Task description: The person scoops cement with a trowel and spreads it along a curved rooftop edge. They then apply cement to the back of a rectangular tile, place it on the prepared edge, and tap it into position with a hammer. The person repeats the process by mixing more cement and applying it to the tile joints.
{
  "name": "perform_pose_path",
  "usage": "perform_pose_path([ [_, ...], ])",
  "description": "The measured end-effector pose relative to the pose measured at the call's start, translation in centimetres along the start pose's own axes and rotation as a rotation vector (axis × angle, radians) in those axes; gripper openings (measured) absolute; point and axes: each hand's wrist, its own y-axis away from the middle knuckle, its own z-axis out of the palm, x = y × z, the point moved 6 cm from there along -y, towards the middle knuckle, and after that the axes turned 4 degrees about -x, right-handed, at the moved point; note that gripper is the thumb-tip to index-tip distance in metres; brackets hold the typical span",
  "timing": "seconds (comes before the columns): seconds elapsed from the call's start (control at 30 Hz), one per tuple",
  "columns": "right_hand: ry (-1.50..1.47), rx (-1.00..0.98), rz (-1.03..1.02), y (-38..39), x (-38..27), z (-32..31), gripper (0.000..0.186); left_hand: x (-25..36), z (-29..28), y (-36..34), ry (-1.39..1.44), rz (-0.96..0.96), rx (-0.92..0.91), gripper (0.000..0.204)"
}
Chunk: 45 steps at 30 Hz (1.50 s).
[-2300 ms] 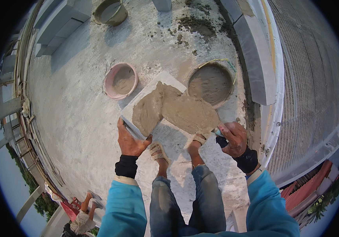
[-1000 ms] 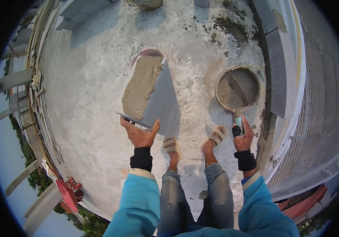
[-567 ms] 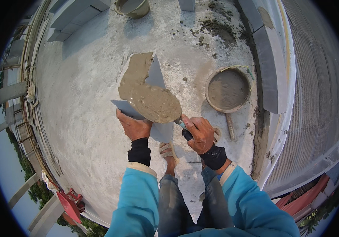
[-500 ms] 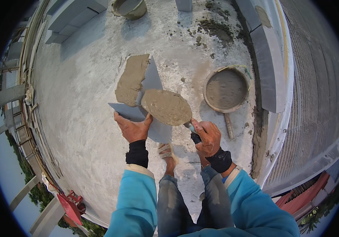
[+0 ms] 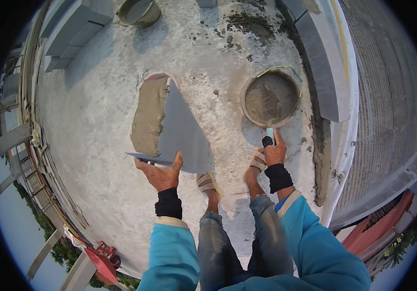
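My left hand (image 5: 160, 172) is closed on the near end of a thin grey plate (image 5: 138, 156), against a grey block (image 5: 184, 131) that has a thick layer of wet mortar (image 5: 146, 116) along its upper face. The rim of a pink bucket (image 5: 162, 74) shows behind the block. My right hand (image 5: 275, 150) grips a trowel's pale green handle (image 5: 269, 133) at the near rim of a round bucket of mortar (image 5: 242, 99); the blade is down in that bucket, mostly hidden in the grey mix.
Another bucket (image 5: 148, 19) and stacked grey blocks (image 5: 75, 29) stand at the back. A low block wall (image 5: 322, 68) and corrugated sheeting (image 5: 388, 111) line the right. Poles and planks (image 5: 33, 160) edge the left, with a red wheelbarrow (image 5: 94, 259) lower left. Spilt mortar (image 5: 252, 26) marks the floor.
My right hand has swung from over the block to the bucket on the right, and the trowel's large load of mortar is out of sight. My left hand stays on the plate.
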Motion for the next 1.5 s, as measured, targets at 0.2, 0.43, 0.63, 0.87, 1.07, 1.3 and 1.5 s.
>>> perform_pose_path([
  [0.2, 0.597, -0.059, -0.041, -2.3, -1.9, 0.2, 0.066, -0.3, -0.2, 1.8, -0.080, -0.036, 0.098, 0.122],
  [0.43, 0.154, -0.483, -0.353, 14.6, -8.8, 10.6, 0.097, 1.2, 1.8, 2.7, 0.155, -0.147, 0.161, 0.108],
  [0.63, -0.007, -0.252, -0.211, 22.2, -10.8, 19.1, 0.090, -0.9, 1.1, -0.2, 0.080, -0.265, 0.161, 0.106],
  [0.87, 0.046, 0.190, -0.108, 23.7, -10.8, 24.6, 0.078, -1.7, 0.9, -2.0, 0.080, -0.163, 0.088, 0.104],
  [1.07, 0.001, 0.260, -0.065, 23.7, -11.0, 23.9, 0.074, -0.6, 1.8, -1.9, 0.087, -0.127, 0.019, 0.098],
  [1.3, -0.082, 0.230, -0.128, 23.9, -10.0, 22.6, 0.082, -0.8, -3.1, 3.6, -0.225, 0.507, -0.264, 0.113],
  [1.5, -0.113, 0.146, -0.213, 23.2, -9.9, 22.4, 0.088, -1.0, -2.3, 4.5, -1.340, 1.512, -0.599, 0.083],
])
